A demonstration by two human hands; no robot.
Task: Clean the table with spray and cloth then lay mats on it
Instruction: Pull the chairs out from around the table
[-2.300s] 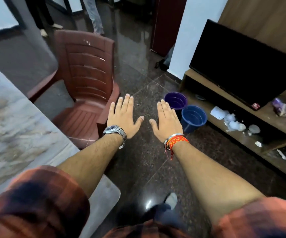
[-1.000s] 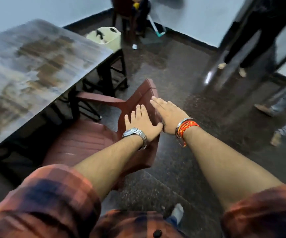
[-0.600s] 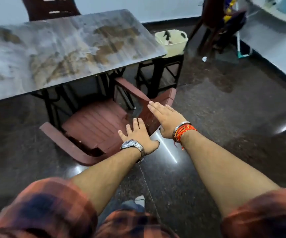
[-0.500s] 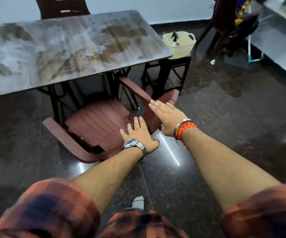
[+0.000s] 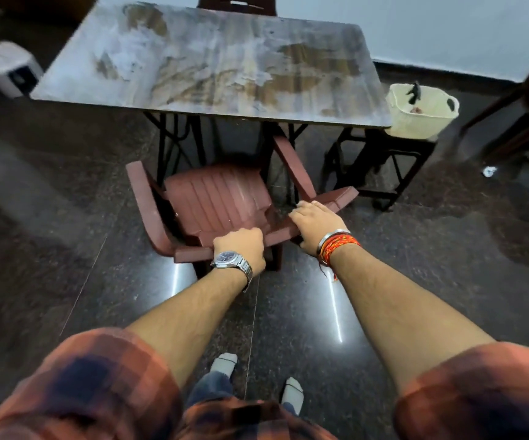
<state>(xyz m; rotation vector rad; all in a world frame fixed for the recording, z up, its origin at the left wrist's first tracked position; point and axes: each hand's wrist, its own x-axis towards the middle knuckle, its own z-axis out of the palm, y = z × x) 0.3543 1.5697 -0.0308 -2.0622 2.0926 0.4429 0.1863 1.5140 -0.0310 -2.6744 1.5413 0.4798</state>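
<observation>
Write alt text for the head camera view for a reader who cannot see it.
Both hands grip the top edge of a maroon plastic armchair, left hand left of right hand, its seat facing a stained marble-patterned rectangular table. A cream plastic basket sits on a black stand by the table's right corner.

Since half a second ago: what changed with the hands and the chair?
Both hands closed on the chair: the left hand went from flat and open to gripping the backrest's top edge, and the right hand curled over that edge further right. The view now faces the table squarely. The chair is still half under the table, whose top stays bare; the basket remains beside it.
</observation>
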